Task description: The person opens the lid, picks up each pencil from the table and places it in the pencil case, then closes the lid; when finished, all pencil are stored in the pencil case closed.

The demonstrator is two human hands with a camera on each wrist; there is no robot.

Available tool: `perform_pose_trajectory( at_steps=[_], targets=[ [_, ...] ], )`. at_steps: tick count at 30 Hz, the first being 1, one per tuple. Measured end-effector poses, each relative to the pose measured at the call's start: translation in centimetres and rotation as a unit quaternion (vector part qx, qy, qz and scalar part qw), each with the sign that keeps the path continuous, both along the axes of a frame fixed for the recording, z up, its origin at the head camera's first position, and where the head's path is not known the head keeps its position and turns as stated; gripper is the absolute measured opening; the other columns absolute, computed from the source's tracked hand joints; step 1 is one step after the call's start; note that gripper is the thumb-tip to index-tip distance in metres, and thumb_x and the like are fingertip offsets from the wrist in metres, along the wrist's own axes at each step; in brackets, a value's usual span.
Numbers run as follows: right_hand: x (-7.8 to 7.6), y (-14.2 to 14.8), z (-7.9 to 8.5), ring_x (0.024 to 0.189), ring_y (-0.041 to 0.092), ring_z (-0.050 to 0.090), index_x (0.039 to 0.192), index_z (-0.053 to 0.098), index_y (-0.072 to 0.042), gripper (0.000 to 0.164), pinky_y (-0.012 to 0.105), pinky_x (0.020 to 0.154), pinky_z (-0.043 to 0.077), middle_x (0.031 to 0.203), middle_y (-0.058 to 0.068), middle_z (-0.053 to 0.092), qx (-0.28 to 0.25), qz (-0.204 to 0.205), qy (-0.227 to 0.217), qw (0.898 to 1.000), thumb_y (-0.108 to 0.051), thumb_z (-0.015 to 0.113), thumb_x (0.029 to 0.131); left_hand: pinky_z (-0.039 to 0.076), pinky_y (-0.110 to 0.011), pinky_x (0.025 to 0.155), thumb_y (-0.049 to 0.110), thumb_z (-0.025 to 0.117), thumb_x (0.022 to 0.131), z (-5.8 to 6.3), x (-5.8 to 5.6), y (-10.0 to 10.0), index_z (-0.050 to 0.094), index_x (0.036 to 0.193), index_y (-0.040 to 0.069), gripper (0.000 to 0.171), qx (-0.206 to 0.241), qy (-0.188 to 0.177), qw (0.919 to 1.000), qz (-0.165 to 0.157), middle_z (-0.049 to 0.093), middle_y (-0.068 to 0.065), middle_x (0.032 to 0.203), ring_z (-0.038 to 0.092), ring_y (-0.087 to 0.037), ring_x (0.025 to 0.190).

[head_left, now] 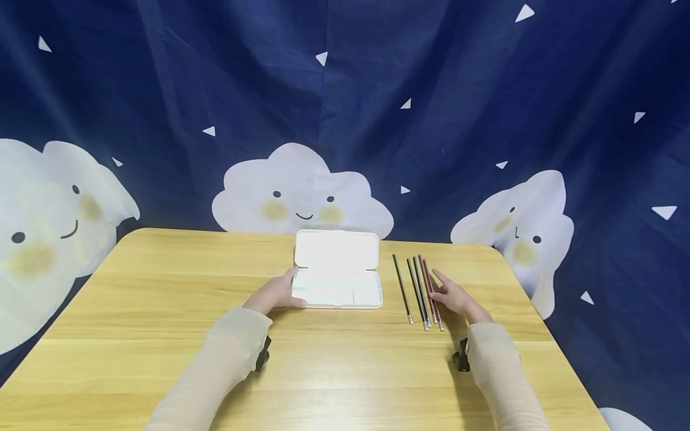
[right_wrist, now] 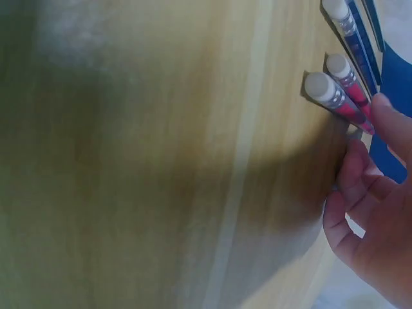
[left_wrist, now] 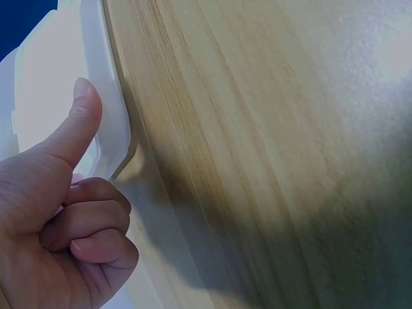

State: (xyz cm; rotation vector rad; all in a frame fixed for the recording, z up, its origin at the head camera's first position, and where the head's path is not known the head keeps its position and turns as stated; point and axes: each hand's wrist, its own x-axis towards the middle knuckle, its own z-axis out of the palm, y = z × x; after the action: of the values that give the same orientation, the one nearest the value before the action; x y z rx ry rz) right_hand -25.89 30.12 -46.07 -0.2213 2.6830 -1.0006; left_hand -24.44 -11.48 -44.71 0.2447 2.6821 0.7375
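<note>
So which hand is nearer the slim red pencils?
The right hand, at the right side of the slim red pencils; the left hand is farther left, gripping the open white rectangular case.

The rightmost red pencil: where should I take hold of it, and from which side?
Probably mid-shaft on the rightmost red pencil, pinching across it from the right, where the right hand is. It lies flat and thin, with the other red pencil close along its left and no pencil on its right.

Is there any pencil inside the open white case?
No, the head view shows the pencils lying on the table, to the right of the white case.
</note>
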Motion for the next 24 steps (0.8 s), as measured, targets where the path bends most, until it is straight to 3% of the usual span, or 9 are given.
perform_pose_trajectory(
  at_steps=[4, 7, 14, 24],
  targets=[
    [0.1, -0.01, 0.18, 0.09, 0.035, 0.056, 0.141, 0.014, 0.008, 0.068, 0.05, 0.086, 0.043, 0.099, 0.03, 0.056, 0.008, 0.007, -0.007, 1.0, -0.001, 0.055, 0.087, 0.036, -0.05, 0.099, 0.031, 0.076, 0.073, -0.11, -0.04, 0.01, 0.02, 0.141, -0.004, 0.095, -0.003, -0.001, 1.0, -0.001, 0.041, -0.034, 0.13, 0.042, -0.045, 0.118],
    [0.06, -0.01, 0.22, 0.091, 0.038, 0.057, 0.139, 0.011, 0.012, 0.069, 0.05, 0.085, 0.045, 0.103, 0.034, 0.054, 0.012, 0.008, -0.008, 1.0, 0.001, 0.055, 0.086, 0.036, -0.051, 0.098, 0.031, 0.076, 0.073, -0.06, -0.03, 0.06, 0.02, 0.141, -0.003, 0.095, -0.004, -0.001, 1.0, 0.0, 0.041, -0.034, 0.13, 0.043, -0.045, 0.118],
    [-0.33, -0.15, -0.14, 0.1, 0.045, 0.053, 0.134, 0.018, 0.016, 0.065, 0.052, 0.09, 0.042, 0.105, 0.038, 0.053, 0.075, 0.001, 0.013, 0.997, 0.004, 0.056, 0.082, 0.036, -0.05, 0.098, 0.029, 0.076, 0.073, 0.17, 0.25, 0.06, 0.021, 0.14, -0.004, 0.093, 0.004, 0.006, 1.0, -0.001, 0.042, -0.034, 0.129, 0.044, -0.045, 0.117],
    [-0.45, -0.3, -0.14, 0.103, 0.048, 0.05, 0.13, 0.024, 0.017, 0.059, 0.053, 0.091, 0.041, 0.106, 0.04, 0.051, 0.095, -0.005, 0.022, 0.995, 0.008, 0.051, 0.078, 0.036, -0.05, 0.098, 0.03, 0.075, 0.074, 0.3, 0.21, 0.2, 0.02, 0.141, -0.004, 0.093, -0.005, -0.001, 1.0, 0.0, 0.041, -0.034, 0.13, 0.043, -0.045, 0.117]
  ],
)
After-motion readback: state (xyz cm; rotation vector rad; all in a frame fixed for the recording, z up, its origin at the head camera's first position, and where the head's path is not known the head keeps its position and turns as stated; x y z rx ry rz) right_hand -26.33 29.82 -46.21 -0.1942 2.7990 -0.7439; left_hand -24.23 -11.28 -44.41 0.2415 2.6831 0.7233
